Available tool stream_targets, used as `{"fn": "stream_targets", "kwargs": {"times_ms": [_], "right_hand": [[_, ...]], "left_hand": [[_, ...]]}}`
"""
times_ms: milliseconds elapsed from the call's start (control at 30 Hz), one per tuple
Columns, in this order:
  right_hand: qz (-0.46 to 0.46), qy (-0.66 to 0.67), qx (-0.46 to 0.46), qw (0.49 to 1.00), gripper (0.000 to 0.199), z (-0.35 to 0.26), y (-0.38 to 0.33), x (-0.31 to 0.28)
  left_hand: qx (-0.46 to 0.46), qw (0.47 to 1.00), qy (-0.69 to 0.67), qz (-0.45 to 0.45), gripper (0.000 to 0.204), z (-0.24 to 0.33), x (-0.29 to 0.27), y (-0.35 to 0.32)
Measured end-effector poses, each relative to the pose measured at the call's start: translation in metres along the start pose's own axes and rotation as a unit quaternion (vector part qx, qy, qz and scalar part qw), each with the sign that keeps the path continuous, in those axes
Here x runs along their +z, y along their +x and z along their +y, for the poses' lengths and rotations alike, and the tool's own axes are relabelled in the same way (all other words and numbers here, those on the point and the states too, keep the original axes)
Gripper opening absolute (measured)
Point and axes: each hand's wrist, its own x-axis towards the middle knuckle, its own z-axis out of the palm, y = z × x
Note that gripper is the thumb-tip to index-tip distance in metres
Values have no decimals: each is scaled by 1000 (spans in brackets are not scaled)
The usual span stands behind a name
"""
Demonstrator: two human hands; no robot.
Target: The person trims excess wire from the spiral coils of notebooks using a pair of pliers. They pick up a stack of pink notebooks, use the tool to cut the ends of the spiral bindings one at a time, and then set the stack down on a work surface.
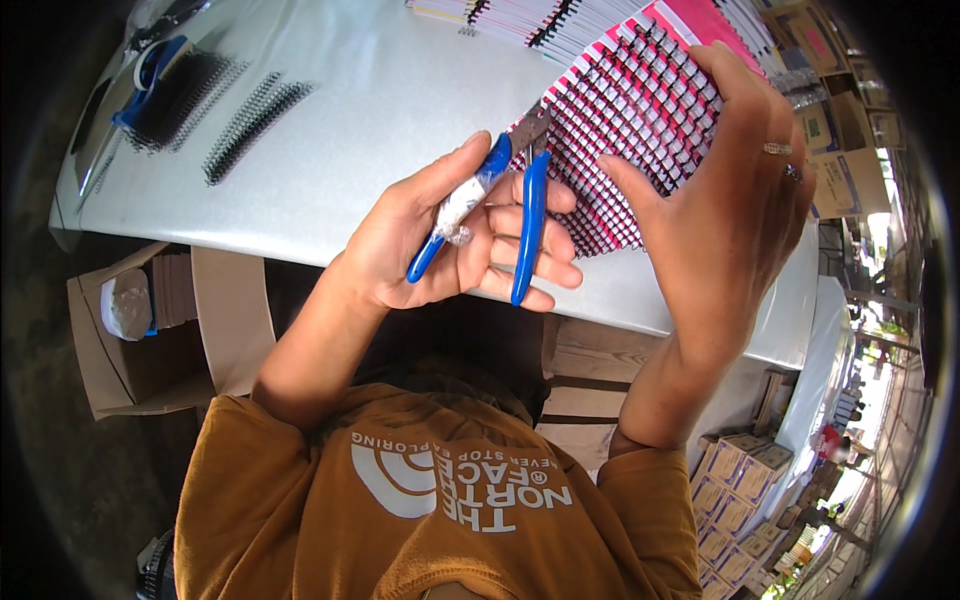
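Note:
My left hand [425, 250] grips a pair of blue-handled cutting pliers [530, 225]. One handle is wrapped in whitish tape, and the metal jaws point up toward a stack of pink spiral-bound notebooks [640, 110]. My right hand [735, 200] holds that stack tilted above the white table [380, 90], fingers over its top edge and thumb against the rows of black wire binding. The plier jaws sit right at the stack's left edge; whether they touch the wire I cannot tell.
Black binding wire strips [250, 125] and a blue tool [150, 75] lie at the table's left. More bound notebooks [540, 20] lie at the far edge. An open cardboard box [130, 340] stands lower left, stacked cartons [730, 500] lower right.

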Motion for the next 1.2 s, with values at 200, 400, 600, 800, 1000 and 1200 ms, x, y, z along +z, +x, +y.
{"fn": "stream_targets", "kwargs": {"times_ms": [200,400,600,800,1000,1200], "right_hand": [[6,-7,-7,1000,82,2,-4,4],[7,-15,-28,999,89,0,-6,6],[19,-19,-47,999,95,3,-7,10],[-7,-16,-35,999,93,-3,-8,8],[-18,-18,-30,999,95,-2,-10,8],[-6,-27,-28,999,94,1,-10,10]], "left_hand": [[109,671,670,300,54,-4,15,-1],[12,992,95,80,64,-2,0,-3],[98,667,669,313,50,-7,10,-2],[0,992,86,89,62,0,-12,-8],[106,557,752,336,49,-12,0,0],[-13,994,60,87,65,-3,-24,-6]]}}
